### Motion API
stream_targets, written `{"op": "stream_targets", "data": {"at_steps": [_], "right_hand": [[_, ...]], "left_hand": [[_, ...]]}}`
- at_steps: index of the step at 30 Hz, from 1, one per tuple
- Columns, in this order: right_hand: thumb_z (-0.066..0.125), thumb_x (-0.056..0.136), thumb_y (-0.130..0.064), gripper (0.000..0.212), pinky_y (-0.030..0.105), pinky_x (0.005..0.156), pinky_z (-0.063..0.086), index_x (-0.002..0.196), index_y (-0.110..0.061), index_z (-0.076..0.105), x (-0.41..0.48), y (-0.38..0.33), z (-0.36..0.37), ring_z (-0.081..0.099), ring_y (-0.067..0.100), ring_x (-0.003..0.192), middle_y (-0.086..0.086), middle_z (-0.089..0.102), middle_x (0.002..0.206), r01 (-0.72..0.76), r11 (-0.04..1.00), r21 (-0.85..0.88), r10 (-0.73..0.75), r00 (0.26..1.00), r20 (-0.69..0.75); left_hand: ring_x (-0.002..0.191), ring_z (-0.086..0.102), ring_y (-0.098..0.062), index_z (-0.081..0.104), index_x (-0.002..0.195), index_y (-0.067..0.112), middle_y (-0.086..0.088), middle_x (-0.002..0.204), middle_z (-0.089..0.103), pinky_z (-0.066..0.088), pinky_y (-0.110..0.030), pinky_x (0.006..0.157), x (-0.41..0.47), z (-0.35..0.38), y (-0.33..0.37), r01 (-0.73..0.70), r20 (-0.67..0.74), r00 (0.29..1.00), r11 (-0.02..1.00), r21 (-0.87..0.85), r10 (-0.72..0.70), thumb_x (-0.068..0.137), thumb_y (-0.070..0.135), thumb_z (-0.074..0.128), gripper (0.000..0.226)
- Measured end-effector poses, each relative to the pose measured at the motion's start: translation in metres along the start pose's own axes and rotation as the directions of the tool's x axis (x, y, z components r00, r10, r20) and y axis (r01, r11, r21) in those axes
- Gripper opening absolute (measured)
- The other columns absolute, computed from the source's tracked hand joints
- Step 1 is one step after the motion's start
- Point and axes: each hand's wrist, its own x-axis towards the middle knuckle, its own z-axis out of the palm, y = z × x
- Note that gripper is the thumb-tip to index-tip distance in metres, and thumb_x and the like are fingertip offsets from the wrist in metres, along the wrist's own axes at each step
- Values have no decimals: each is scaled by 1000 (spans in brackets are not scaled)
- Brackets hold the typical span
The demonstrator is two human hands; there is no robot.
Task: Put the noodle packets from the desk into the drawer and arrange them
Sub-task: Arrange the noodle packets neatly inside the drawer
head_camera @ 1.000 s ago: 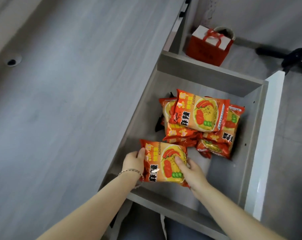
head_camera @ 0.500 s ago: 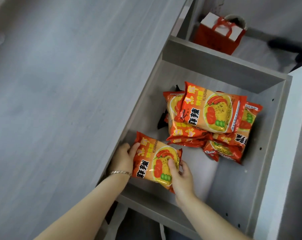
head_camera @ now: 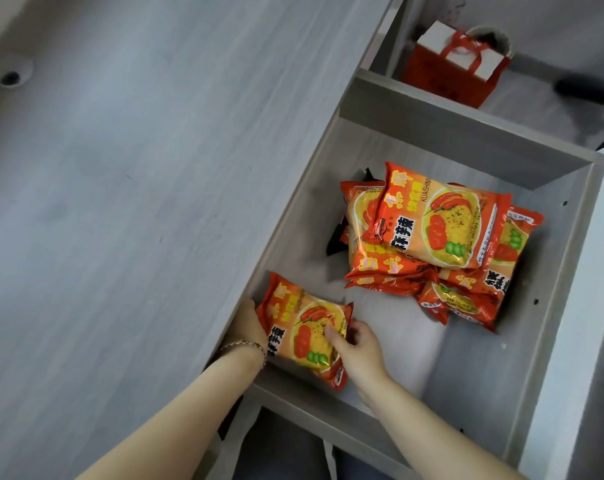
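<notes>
An orange-red noodle packet (head_camera: pixel 293 320) lies in the near left corner of the open grey drawer (head_camera: pixel 467 375). My left hand (head_camera: pixel 247 322) grips its left edge against the drawer's side wall. My right hand (head_camera: pixel 357 344) holds its right edge, thumb pressed on the printed bowl. A loose heap of several matching packets (head_camera: pixel 432 237) sits toward the far right of the drawer, one lying flat on top.
The grey wood desk top (head_camera: pixel 120 202) fills the left, with a round cable hole (head_camera: pixel 11 77) at far left. A red gift bag (head_camera: pixel 456 67) stands on the floor beyond the drawer. The white drawer front (head_camera: pixel 570 341) runs along the right.
Both hands have moved the held packet down and left, from the drawer's middle front into its near left corner. The heap has not shifted.
</notes>
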Motion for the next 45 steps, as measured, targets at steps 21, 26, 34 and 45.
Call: {"op": "stream_targets", "data": {"at_steps": [21, 26, 34, 45], "right_hand": [[61, 78, -23, 24, 12, 77, 40, 102, -20, 64, -46, -120, -59, 50, -1, 79, -10, 57, 89, 714, 365, -598, -740, 612, 279], [79, 55, -52, 116, 38, 113, 15, 145, -27, 10, -19, -179, -104, 13, 22, 141, 6, 18, 153, 446, 68, -893, -663, 689, 293], [77, 49, -50, 115, 42, 111, 20, 143, -26, 15, -8, -173, -111, 33, 31, 129, 10, 38, 136, 375, 39, -926, -574, 767, 287], [60, 64, -68, 96, 27, 99, 28, 141, -32, 16, -46, -68, -30, 28, 15, 125, -4, 31, 131, 600, 323, -732, -376, 791, 483]], "left_hand": [[134, 22, -28, 40, 132, 29, -8, 145, 30, 21, -48, 112, 18, 11, 27, -417, 238, 904, 617, 668, 354, 83, 63, 42, 61], [131, 34, -27, 38, 134, 25, -6, 144, 34, 20, -47, 112, 15, 4, 40, -400, 278, 915, 586, 704, 291, 86, 56, 43, 57], [102, 59, -15, 50, 124, 21, 5, 109, 61, 44, -19, 83, -10, -25, 63, -449, -122, 893, 850, -275, 432, 90, 32, 53, 36], [101, 64, -27, 55, 123, 11, -12, 113, 67, 51, -46, 92, -30, -25, 26, -113, 106, 972, 814, -569, 209, 77, 25, 71, 51]]}}
